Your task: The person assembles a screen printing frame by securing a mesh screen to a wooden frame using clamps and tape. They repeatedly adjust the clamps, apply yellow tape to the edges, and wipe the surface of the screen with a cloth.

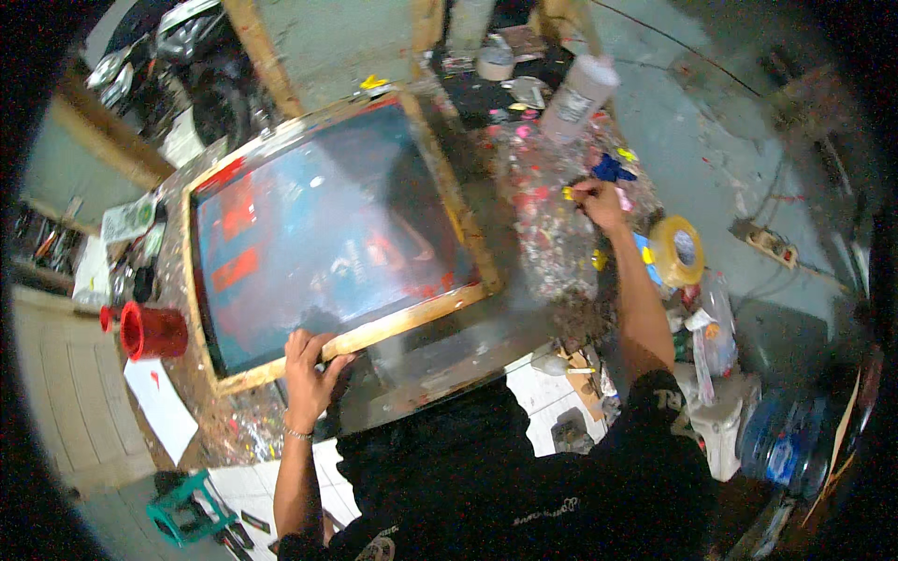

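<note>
A wooden-framed printing screen (412, 313) lies tilted over the worktable, its blue-grey mesh smeared with red ink. My left hand (313, 369) grips the frame's near edge, fingers over the top and thumb along the wood. Out to the right, my right hand (601, 203) is closed in a pinch over the paint-spattered board (543, 252). A small yellow piece (568, 194) shows at its fingertips; its exact kind is too small to make out. Just beyond that hand lies a crumpled dark blue scrap (613, 168).
A plastic bottle (580, 98) stands at the far right of the table. Near the right edge is a roll of yellowish tape (675, 251). Red cups (154, 330) and white paper (161, 411) sit at the left. A green stool (192, 508) and a large blue water jug (786, 439) are lower down.
</note>
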Available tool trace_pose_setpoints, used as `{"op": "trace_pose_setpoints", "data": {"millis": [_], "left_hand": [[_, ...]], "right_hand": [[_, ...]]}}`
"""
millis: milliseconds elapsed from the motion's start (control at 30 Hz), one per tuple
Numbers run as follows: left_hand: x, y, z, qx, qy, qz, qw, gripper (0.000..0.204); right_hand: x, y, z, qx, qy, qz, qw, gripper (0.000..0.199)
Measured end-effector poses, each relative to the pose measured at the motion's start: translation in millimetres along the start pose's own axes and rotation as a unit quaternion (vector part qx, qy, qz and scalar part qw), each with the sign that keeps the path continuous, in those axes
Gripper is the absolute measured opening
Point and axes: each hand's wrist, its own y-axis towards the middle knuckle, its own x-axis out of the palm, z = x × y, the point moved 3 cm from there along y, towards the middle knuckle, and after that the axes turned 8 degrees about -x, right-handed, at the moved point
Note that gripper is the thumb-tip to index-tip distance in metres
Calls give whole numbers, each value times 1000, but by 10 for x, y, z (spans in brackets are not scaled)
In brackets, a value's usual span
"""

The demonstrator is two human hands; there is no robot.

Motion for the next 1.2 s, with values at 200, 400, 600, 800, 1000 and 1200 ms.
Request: {"op": "trace_pose_setpoints", "data": {"millis": [200, 400, 600, 800, 1000, 1200], "left_hand": [[58, -27, -16, -39, -14, -15, 999, 36], [51, -21, 47, -41, -23, -3, 999, 35], [68, -45, -21, -26, -5, -4, 1000, 34], [55, -53, -1, -12, -11, 11, 1000, 35], [56, -49, 15, -12, -10, 3, 1000, 35], [24, -63, 15, 13, -2, 25, 1000, 35]], "right_hand": [[-243, -446, -455, -104, -144, 67, 982, 25], [-366, -1301, -448, -38, -284, -30, 958, 40], [-347, -1326, -121, 15, -257, -16, 966, 24], [-424, -1235, -24, 25, -147, -67, 986, 15], [-501, -1273, -56, 47, -34, -78, 995, 11], [-450, -1265, -36, -11, -58, -58, 997, 15]]}}
